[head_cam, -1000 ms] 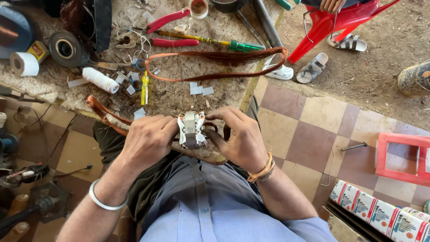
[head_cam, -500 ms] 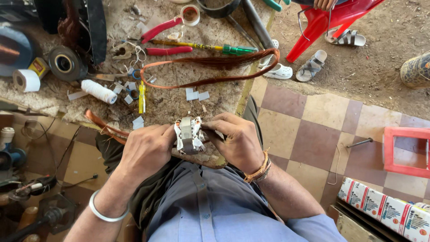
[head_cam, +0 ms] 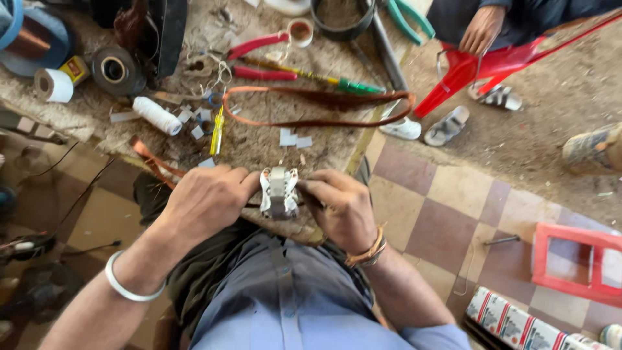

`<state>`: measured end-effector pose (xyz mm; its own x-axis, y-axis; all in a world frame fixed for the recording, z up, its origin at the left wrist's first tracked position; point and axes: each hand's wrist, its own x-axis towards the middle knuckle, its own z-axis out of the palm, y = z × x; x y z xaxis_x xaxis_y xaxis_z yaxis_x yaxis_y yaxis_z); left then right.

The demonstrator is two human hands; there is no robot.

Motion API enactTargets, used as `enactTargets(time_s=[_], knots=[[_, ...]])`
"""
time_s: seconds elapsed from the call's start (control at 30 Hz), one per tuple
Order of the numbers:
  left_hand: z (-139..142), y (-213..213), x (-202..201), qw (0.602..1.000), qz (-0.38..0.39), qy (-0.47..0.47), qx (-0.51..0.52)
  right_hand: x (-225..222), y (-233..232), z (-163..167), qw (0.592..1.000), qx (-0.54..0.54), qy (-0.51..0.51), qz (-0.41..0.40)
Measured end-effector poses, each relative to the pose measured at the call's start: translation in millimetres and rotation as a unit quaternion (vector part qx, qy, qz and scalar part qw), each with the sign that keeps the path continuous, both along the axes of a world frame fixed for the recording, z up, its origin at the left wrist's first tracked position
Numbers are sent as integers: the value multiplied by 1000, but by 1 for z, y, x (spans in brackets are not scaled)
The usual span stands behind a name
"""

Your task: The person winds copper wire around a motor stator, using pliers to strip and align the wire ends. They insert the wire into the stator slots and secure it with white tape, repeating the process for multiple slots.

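I see my left hand [head_cam: 206, 198] and my right hand [head_cam: 342, 209] both closed around a small white and grey part [head_cam: 279, 192], held between them at the edge of the dusty counter [head_cam: 259, 144]. Just past it lie small white scraps [head_cam: 293, 138], an orange strap loop [head_cam: 317, 107] and red pliers [head_cam: 260, 58].

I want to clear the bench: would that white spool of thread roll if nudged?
Probably. The white spool is a cylinder lying on its side, so a sideways nudge would likely roll it. The gritty bench top and the paper scraps beside it may stop it soon. It looks light.
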<state>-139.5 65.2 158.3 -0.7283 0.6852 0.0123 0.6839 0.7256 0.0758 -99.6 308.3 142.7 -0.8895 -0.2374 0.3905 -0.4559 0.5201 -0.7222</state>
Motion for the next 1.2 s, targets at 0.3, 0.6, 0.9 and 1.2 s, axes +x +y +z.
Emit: enactTargets(time_s=[0.3,0.6,0.9,1.2], knots=[[35,18,40,975,80,198,58,-2,8,-15,998,-39,-46,-15],[-22,53,94,729,274,-216,589,-4,11,-15,996,-64,-66,-9],[-30,58,74,631,280,-331,643,-2,18,-13,993,-88,-71,-9],[-34,56,71,625,270,-320,659,1,21,-9,990,-105,-94,0]])
